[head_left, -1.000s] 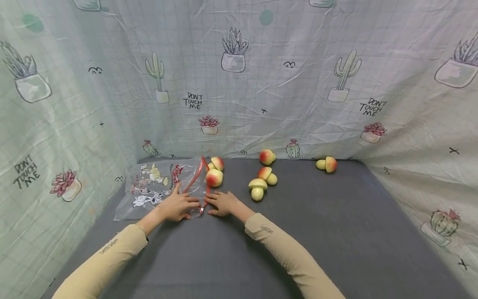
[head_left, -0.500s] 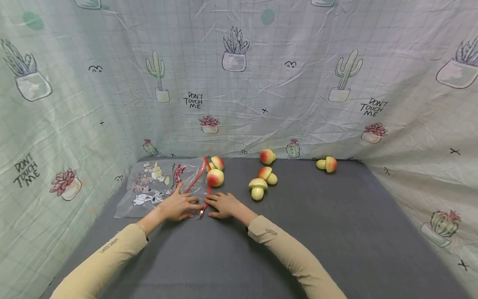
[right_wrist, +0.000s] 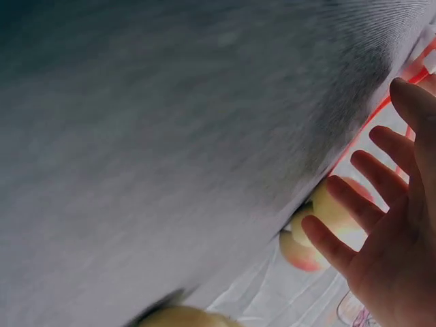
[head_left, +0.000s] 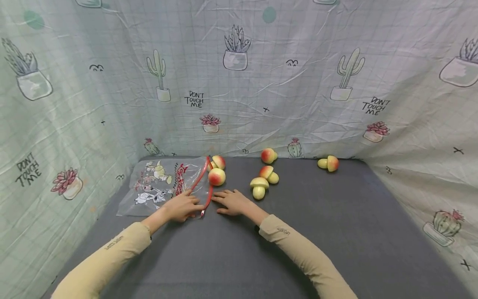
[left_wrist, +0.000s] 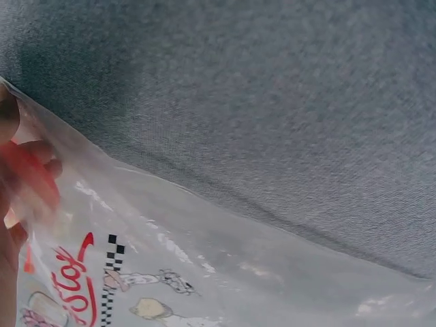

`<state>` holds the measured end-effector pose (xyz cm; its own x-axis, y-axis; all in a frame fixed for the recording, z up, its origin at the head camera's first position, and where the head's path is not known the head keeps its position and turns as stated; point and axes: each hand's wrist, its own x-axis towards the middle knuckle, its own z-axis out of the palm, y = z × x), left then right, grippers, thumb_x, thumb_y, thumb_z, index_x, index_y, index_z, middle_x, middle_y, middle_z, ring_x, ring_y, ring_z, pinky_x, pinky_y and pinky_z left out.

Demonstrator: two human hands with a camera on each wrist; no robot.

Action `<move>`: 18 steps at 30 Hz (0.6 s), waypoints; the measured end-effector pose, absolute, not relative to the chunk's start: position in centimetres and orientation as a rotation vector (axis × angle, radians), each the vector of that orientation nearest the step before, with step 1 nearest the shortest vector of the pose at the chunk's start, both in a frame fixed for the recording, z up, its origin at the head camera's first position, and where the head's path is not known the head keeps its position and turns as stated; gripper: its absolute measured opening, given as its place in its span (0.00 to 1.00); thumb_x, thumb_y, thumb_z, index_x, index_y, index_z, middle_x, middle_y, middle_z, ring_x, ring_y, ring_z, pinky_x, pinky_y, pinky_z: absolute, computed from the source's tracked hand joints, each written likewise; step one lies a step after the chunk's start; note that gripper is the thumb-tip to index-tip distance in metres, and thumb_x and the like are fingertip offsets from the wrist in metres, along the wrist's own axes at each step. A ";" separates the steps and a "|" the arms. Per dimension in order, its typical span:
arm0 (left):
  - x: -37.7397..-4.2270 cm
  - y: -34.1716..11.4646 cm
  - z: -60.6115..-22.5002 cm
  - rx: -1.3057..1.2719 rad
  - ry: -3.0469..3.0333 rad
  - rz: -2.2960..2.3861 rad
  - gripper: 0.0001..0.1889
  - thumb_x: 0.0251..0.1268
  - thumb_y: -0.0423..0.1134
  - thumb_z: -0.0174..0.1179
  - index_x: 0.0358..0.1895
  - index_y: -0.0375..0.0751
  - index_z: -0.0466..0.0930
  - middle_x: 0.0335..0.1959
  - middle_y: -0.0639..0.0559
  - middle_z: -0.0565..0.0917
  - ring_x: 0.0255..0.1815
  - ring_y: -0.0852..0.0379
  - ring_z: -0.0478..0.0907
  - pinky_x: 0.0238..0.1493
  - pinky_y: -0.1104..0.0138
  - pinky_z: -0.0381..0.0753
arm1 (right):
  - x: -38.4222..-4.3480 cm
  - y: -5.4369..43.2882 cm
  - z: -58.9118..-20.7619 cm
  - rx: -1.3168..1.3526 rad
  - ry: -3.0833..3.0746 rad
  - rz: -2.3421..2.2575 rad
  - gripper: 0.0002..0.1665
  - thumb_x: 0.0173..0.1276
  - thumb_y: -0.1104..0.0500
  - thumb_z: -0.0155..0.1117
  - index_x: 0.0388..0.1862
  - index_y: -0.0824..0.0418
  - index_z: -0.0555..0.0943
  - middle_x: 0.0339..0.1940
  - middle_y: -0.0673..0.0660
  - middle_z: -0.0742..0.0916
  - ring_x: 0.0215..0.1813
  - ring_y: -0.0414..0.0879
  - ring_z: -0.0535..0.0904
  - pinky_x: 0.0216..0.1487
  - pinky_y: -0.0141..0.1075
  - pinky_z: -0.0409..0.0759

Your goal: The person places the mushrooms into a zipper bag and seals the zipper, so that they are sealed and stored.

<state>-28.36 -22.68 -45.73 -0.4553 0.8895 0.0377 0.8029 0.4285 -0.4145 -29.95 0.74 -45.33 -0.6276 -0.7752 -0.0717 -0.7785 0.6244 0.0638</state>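
A clear zip bag (head_left: 138, 203) with cartoon prints and red zip edging lies at the left of the dark tabletop, its mouth facing right. My left hand (head_left: 182, 207) holds the mouth's near corner beside the white slider; in the left wrist view, fingers (left_wrist: 42, 155) show through the plastic. My right hand (head_left: 232, 202) is just right of the mouth, fingers spread and holding nothing. At the bag's mouth sit two toy mushrooms: one (head_left: 217, 177) with a red-and-yellow cap in front, another (head_left: 218, 162) behind it, partly overlapped by the red edging.
Two more toy mushrooms, a yellow one (head_left: 259, 188) and a red-capped one (head_left: 269, 174), lie right of my right hand. Others lie at the back, one (head_left: 268, 155) near the middle and one (head_left: 328, 163) farther right. A printed cloth (head_left: 261, 83) walls the table's back and sides.
My right hand has drawn a little to the right, away from the bag's red edge. My left hand stays at the bag's corner, its index finger now lower on the bag.
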 end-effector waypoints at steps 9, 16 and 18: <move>-28.2 -22.3 -45.7 -1.519 -2.455 0.408 0.16 0.44 0.40 0.63 0.37 0.51 0.68 0.28 0.58 0.78 0.33 0.58 0.77 0.36 0.61 0.72 | -29.9 2.7 -45.0 -1.386 2.816 0.016 0.31 0.65 0.44 0.49 0.67 0.47 0.60 0.68 0.49 0.66 0.66 0.47 0.64 0.60 0.50 0.66; -28.2 -22.4 -45.6 -1.485 -2.430 0.435 0.19 0.44 0.41 0.64 0.44 0.54 0.73 0.29 0.56 0.78 0.34 0.55 0.75 0.47 0.50 0.69 | -29.8 4.3 -43.7 -1.441 2.874 -0.082 0.31 0.64 0.47 0.53 0.66 0.48 0.61 0.66 0.51 0.68 0.65 0.47 0.65 0.57 0.51 0.68; -28.2 -22.5 -45.6 -1.467 -2.423 0.442 0.20 0.45 0.41 0.63 0.46 0.55 0.73 0.30 0.55 0.77 0.37 0.53 0.73 0.50 0.44 0.67 | -29.8 4.8 -43.6 -1.457 2.886 -0.090 0.31 0.64 0.48 0.53 0.66 0.49 0.61 0.66 0.51 0.69 0.64 0.47 0.66 0.57 0.50 0.69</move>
